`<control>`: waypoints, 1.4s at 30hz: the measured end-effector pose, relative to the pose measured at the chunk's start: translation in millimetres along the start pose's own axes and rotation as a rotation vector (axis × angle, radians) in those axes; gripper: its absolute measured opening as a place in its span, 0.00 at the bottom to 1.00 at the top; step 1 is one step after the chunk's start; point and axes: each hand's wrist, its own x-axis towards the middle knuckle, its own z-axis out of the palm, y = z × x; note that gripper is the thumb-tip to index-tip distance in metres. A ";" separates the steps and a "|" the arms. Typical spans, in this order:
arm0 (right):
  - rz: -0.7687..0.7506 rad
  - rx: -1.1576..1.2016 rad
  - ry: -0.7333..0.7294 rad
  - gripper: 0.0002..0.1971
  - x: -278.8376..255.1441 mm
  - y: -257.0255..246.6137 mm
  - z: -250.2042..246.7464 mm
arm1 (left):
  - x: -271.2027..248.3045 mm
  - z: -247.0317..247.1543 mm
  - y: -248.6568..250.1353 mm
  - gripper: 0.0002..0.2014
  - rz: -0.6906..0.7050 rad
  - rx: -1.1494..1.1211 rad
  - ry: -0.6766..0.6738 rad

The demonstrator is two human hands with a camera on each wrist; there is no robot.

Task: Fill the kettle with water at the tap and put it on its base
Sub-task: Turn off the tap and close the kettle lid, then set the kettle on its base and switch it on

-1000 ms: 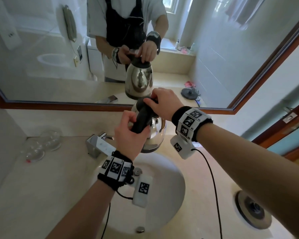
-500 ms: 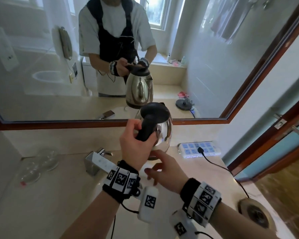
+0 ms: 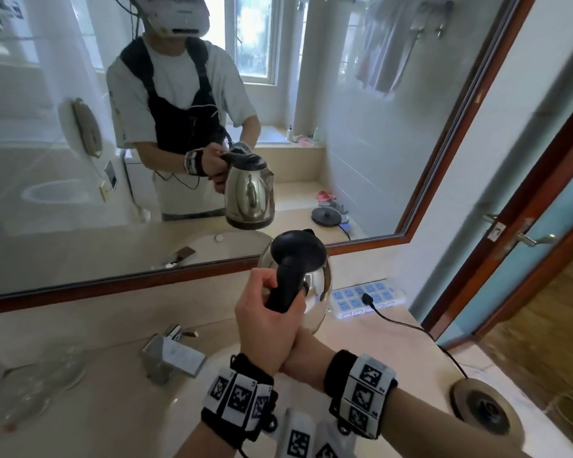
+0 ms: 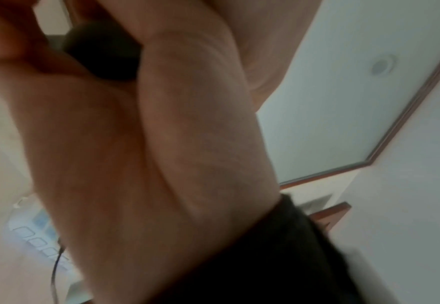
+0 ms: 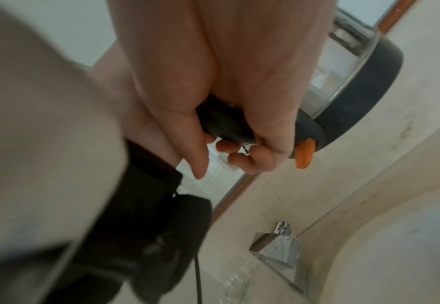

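Note:
A steel kettle (image 3: 315,285) with a black lid (image 3: 298,249) hangs above the counter, right of the tap (image 3: 172,357). My left hand (image 3: 268,315) grips its black handle (image 4: 102,53). My right hand (image 3: 306,353) lies right under the left one and is mostly hidden by it in the head view. In the right wrist view, fingers curl round the low end of the handle next to the orange switch (image 5: 304,156). The round kettle base (image 3: 487,408) lies on the counter at the right, with its black cord leading to a power strip (image 3: 354,300).
A white sink basin (image 3: 192,411) sits below the tap. Clear glasses (image 3: 40,381) stand at the counter's left. A wide mirror covers the wall behind. A door with a metal lever (image 3: 530,239) is at the right.
The kettle has gone from over the basin to higher and further right. My right hand left the lid, dropped down and now sits under my left hand at the handle.

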 end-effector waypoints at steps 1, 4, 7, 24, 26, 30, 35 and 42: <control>-0.024 0.008 0.017 0.17 -2.7 3.3 -2.1 | -3.1 3.8 0.2 0.27 0.002 0.004 -0.032; -0.052 0.067 0.148 0.19 -13.5 15.5 -10.0 | -11.9 18.8 3.2 0.26 0.015 0.019 -0.168; -0.001 0.124 0.241 0.20 -30.3 23.1 -30.6 | -18.5 38.0 9.5 0.23 0.070 0.057 -0.300; 0.266 0.160 0.367 0.13 -189.3 101.7 -250.9 | -171.2 237.2 36.3 0.38 -0.998 -0.327 -0.791; 0.289 0.141 0.356 0.12 -213.6 119.7 -272.9 | -191.7 265.6 51.2 0.39 -1.096 -0.450 -0.836; 0.366 0.192 0.363 0.17 -256.3 158.1 -300.5 | -232.8 315.6 68.1 0.38 -1.294 -0.601 -0.810; 0.458 0.210 0.342 0.11 -285.2 201.9 -316.8 | -265.5 350.0 63.6 0.37 -1.583 -0.723 -0.774; 0.487 0.293 0.325 0.13 -310.7 245.3 -318.4 | -296.5 368.7 45.6 0.18 -1.716 -0.720 -0.714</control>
